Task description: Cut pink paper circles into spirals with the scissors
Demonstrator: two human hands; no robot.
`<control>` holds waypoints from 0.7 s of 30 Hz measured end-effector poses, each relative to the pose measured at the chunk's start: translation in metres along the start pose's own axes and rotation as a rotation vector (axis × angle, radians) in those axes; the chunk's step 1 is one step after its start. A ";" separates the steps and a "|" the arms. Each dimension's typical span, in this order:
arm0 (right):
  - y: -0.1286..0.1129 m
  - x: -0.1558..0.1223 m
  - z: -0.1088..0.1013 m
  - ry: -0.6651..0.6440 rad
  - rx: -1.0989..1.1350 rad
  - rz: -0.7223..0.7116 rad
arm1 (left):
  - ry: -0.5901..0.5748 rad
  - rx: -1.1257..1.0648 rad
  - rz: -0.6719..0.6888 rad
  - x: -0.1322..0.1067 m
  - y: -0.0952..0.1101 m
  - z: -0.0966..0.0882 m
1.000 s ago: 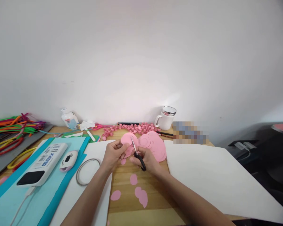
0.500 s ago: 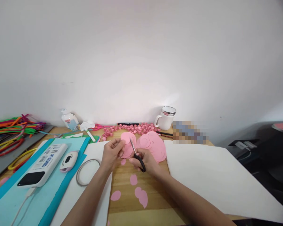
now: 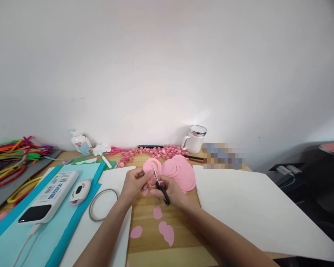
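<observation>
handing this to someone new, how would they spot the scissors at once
On the wooden table, find the pink paper pile. At its left edge, the right hand holds the scissors. Their black handles and metal blades stand out against the pink.

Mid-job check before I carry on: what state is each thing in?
Left hand: pinching pink paper
Right hand: holding scissors
Scissors: blades at paper
Pink paper: partly cut
Mug: upright
White device: cable attached, screen dark
Tape: lying flat
Pink coils: loosely heaped
White marker: lying down
</observation>
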State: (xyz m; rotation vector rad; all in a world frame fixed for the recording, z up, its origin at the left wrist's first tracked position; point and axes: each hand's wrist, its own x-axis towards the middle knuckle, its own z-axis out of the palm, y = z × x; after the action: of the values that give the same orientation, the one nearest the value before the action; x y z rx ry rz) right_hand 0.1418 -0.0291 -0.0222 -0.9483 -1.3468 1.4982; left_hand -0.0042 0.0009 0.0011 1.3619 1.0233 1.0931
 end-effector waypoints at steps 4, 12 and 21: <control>-0.005 0.000 0.001 0.007 0.054 -0.065 | -0.026 0.035 -0.020 -0.001 0.001 0.001; 0.000 0.001 0.000 0.023 0.035 -0.022 | -0.035 0.019 0.000 0.000 -0.003 -0.001; 0.001 0.000 -0.001 0.047 -0.023 0.018 | 0.008 0.007 -0.016 -0.001 0.000 0.000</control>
State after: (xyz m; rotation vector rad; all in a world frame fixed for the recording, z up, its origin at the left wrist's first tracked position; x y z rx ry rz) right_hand 0.1425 -0.0287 -0.0229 -1.0065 -1.3276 1.4682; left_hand -0.0045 0.0000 0.0009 1.3534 1.0437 1.0848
